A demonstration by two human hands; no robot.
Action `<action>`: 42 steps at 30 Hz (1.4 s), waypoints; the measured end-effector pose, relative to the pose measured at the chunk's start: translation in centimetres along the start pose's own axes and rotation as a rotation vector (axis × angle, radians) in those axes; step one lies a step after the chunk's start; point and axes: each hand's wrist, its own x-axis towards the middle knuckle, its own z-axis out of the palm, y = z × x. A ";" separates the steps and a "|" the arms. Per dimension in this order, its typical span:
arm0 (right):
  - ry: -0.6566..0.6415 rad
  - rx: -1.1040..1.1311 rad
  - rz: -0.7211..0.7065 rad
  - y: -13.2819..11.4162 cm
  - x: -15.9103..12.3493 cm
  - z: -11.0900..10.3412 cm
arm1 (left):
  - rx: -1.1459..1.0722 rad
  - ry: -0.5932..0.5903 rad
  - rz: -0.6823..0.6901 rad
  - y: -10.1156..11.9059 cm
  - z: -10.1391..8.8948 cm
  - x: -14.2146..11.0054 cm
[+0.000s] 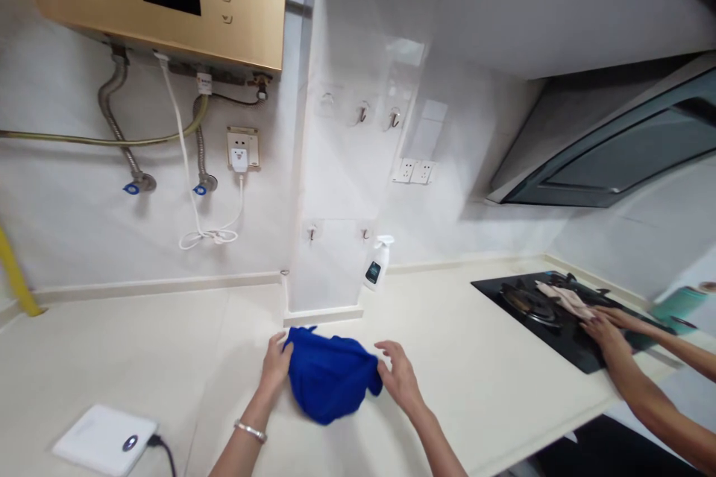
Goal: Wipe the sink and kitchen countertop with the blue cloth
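Note:
A crumpled blue cloth lies on the cream countertop, just in front of a white wall corner. My left hand grips the cloth's left edge; a silver bracelet sits on that wrist. My right hand holds the cloth's right edge, fingers partly spread. Both hands pinch the cloth between them.
A white spray bottle stands against the wall behind the cloth. Another person's hands press a pink cloth on a black gas hob at the right. A white device with a cable lies at the front left.

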 end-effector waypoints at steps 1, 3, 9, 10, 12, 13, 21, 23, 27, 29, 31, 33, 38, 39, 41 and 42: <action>0.004 -0.029 -0.002 1.2 -1.2 0.4 | 0.055 0.025 -0.049 -1.5 -0.5 -0.3; -0.028 -0.110 -0.040 3.7 -3.7 1.2 | 0.127 0.037 -0.100 -4.2 -1.5 -1.4; -0.268 -0.242 -0.121 7.2 -8.4 2.9 | 0.423 -0.155 0.280 -7.8 -2.9 -6.8; -0.268 -0.248 -0.109 7.1 -8.5 3.2 | 0.500 -0.267 0.375 -7.9 -2.4 -7.9; -0.241 -0.261 -0.101 6.7 -8.5 4.0 | 0.650 -0.507 0.518 -8.0 -0.8 -9.6; -0.220 -0.266 -0.104 6.4 -8.4 4.4 | 0.726 -0.589 0.567 -8.0 0.2 -10.3; -0.153 -0.284 -0.082 4.9 -6.9 4.6 | 0.800 -0.440 0.524 -6.7 4.8 -8.6; -0.166 -0.261 -0.099 4.2 -7.0 3.1 | 0.674 -0.517 0.465 -5.7 3.8 -8.4; -0.410 -0.163 -0.101 2.2 -8.4 -1.6 | 0.574 -0.719 0.357 -3.3 0.7 -10.0; -0.526 -0.165 -0.078 0.8 -8.8 -3.8 | 0.555 -0.752 0.300 -2.6 -0.5 -11.0; -0.563 -0.158 -0.050 -0.4 -8.4 -4.9 | 0.462 -0.723 0.195 -2.7 -1.2 -11.3; -0.538 -0.095 -0.028 -1.1 -7.0 -4.5 | 0.297 -0.649 0.071 -3.7 -1.3 -10.4; 0.002 0.130 0.212 1.7 -3.0 0.3 | -0.032 -0.081 -0.174 -6.1 -1.2 -5.4; 0.076 0.116 0.249 2.7 -2.8 1.1 | -0.017 0.038 -0.189 -6.1 -1.2 -4.5; 0.152 0.067 0.274 4.9 -3.4 2.1 | 0.031 0.173 -0.162 -5.8 -1.2 -3.7; 0.162 0.042 0.266 5.9 -4.2 2.2 | 0.055 0.185 -0.113 -5.5 -1.0 -3.6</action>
